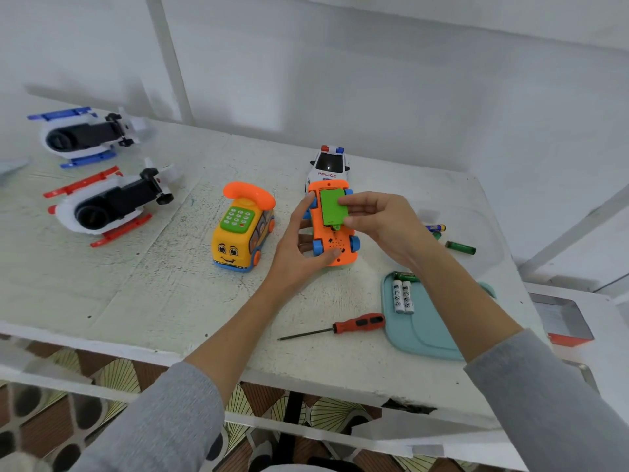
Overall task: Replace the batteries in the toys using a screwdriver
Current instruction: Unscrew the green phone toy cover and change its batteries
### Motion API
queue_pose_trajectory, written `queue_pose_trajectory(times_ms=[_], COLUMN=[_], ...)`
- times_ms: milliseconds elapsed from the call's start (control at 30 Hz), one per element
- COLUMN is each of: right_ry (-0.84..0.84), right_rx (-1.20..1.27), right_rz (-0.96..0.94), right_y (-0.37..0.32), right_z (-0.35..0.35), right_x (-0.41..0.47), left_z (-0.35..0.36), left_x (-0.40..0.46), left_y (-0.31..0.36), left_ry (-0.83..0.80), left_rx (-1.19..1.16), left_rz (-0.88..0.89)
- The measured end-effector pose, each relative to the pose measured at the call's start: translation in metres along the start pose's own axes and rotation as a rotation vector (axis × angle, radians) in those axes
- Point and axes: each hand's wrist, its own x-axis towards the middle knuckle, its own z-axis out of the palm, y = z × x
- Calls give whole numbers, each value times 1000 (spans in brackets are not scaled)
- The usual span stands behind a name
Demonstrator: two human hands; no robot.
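On the worn white-painted table (143,287), near its middle, an orange plastic toy bus (335,245) is held belly-up, its blue wheels sticking out at the corners and a patch of small speaker holes showing on the underside. Over its battery bay sits a bright green rectangular plastic cover (332,207), with a small tab at its near edge; whether the cover is fully seated cannot be told, and no batteries can be seen beneath it. The toy's upper side faces down and is hidden. Just behind it stands a white toy police car (328,165), its lower part blocked by the orange toy. The left hand (299,243) cups the toy from the left side, fingers curled around its edge and thumb reaching to the near end. The right hand (377,223) comes in from the right, thumb and fingertips pinching the green cover's right edge. A teal plastic tray (418,332), partly covered by the right forearm, lies near the front right and carries two white batteries (402,296) side by side. Just left of the tray lies a red-handled screwdriver (340,327), flat on the table, its thin shaft pointing left.
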Motion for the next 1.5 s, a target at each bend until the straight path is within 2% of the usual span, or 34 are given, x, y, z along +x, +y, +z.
queue_pose_trajectory(times_ms=[467, 633, 767, 900, 1033, 1267, 1500], right_ry=[35, 81, 134, 172, 185, 138, 134], right_rx=[-68, -393, -704, -856, -898, -824, -897], right_rz=[-28, -209, -434, -554, -574, -528, -518], right_y=[2, 7, 20, 33, 37, 29, 32], right_z=[0, 1, 0, -1, 1, -1, 1], right_x=[6, 5, 10, 14, 16, 15, 17], left_z=[1, 1, 2, 2, 1, 2, 1], left_x=[2, 1, 1, 1, 1, 2, 2], left_y=[-1, 0, 2, 2, 1, 2, -1], left_ry=[-9, -16, -20, -17, -5, -23, -14], left_rx=[1, -21, -36, -27, -3, -27, -3], left_rz=[0, -11, -22, -13, -12, -13, -11])
